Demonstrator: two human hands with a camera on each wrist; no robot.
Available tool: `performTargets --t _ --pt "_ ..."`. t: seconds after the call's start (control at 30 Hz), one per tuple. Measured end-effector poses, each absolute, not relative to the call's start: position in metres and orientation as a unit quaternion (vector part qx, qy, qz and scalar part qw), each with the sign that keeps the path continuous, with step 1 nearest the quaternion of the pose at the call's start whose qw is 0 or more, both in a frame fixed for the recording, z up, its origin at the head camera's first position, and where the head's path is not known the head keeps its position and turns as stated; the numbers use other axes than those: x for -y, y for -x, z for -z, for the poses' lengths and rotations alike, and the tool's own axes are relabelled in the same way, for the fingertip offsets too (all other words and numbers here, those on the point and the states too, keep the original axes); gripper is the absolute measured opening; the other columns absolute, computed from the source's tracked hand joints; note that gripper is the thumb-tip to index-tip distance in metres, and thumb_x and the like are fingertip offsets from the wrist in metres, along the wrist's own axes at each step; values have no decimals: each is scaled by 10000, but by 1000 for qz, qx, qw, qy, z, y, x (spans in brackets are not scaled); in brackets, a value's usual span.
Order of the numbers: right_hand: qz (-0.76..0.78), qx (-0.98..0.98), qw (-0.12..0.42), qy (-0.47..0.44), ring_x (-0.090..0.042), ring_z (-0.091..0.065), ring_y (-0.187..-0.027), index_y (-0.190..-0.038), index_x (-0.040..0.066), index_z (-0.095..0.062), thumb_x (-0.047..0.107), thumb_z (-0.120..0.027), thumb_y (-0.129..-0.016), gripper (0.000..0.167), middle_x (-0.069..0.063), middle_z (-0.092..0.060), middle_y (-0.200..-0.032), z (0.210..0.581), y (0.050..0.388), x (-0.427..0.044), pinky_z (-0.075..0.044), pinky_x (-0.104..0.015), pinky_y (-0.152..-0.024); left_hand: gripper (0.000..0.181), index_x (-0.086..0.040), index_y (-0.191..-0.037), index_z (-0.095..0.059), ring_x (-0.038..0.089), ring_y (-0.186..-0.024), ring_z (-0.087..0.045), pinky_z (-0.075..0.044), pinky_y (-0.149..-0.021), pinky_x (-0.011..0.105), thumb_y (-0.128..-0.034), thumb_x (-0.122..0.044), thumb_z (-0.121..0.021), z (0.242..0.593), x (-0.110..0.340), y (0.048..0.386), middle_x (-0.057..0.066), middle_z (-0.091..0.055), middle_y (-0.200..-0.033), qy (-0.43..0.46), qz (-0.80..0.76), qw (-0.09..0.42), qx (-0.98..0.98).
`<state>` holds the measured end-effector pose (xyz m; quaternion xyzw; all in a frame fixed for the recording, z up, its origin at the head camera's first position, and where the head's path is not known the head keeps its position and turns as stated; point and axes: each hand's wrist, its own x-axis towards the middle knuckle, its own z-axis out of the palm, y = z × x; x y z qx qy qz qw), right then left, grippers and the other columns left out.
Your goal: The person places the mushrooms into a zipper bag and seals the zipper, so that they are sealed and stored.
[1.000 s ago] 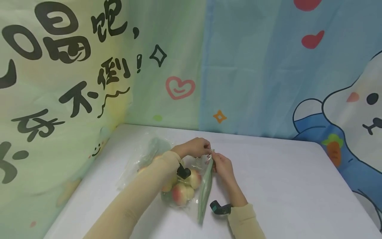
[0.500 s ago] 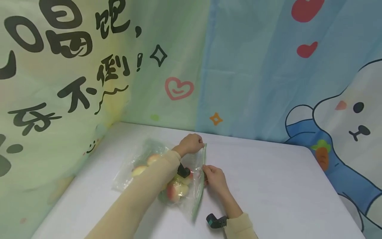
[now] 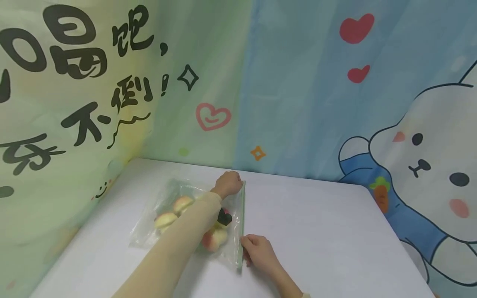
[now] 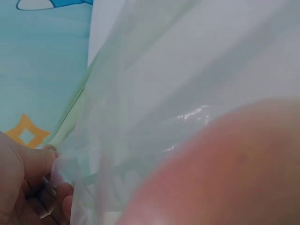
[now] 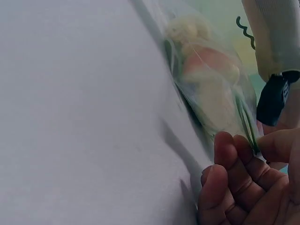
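A clear zip bag (image 3: 233, 207) with a green zip edge (image 3: 243, 219) lies on the table, its zip side facing right. Inside it are several yellow-and-red peach-like fruits (image 3: 214, 239), some hidden under the left forearm. My left hand (image 3: 229, 182) pinches the far end of the zip edge; the left wrist view shows its thumb and fingers (image 4: 35, 168) on the bag's corner. Nearer the front, my right hand (image 3: 258, 253) holds the same edge between thumb and finger. In the right wrist view, its other fingers (image 5: 224, 150) are curled beside the bag.
The white table (image 3: 316, 231) extends to the right of the bag. A printed cloth backdrop (image 3: 290, 103) hangs behind and to the left. A black wrist camera (image 3: 224, 217) on the left wrist sits over the bag.
My right hand has slid along the zip edge toward the front, away from my left hand. The bag's edge has turned flatter and straighter. My left hand still holds the far end.
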<state>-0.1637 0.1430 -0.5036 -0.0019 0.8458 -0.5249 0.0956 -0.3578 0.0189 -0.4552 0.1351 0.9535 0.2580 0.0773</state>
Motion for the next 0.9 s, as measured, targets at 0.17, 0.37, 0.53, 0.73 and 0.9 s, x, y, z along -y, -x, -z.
performTargets --t 0.17,0.37,0.53,0.73,0.9 --pt "487 -869 88 25 -70 -443 -448 -761 83 -676 282 -530 -968 322 46 -521 -552 506 150 -143 -384 -202 -419 303 -113 -728 -567 126 -595 -459 -377 -523 270 -980 -282 -561 459 -16 359 -21 -493 -659 -125 -267 70 -953" --pt "406 -908 68 81 -39 -363 -432 -590 146 -537 250 -545 -947 373 109 -491 -483 501 137 -146 -316 -206 -443 260 -96 -810 -602 127 -610 -474 -401 -548 263 -993 -268 -539 455 -21 360 -20 -507 -688 -139 -261 78 -952" --pt "391 -911 89 97 -32 -332 -431 -553 167 -432 226 -541 -934 401 127 -390 -455 494 129 -145 -279 -198 -440 295 -103 -740 -541 119 -570 -429 -361 -508 254 -988 -262 -547 459 -19 360 -22 -468 -642 -132 -272 68 -951" --pt "380 -912 112 102 -42 -339 -478 -680 167 -560 318 -538 -963 321 112 -378 -520 496 126 -151 -296 -219 -467 236 -56 -905 -656 140 -644 -518 -426 -566 272 -983 -250 -548 467 -12 362 26 -620 -796 -137 -287 78 -945" --pt "354 -929 73 77 -70 -458 -543 -1047 108 -669 387 -567 -967 307 75 -518 -635 488 143 -170 -401 -259 -515 293 -49 -1171 -652 243 -997 -636 -508 -845 381 -980 -235 -531 466 -9 369 92 -669 -1137 -161 -292 67 -940"
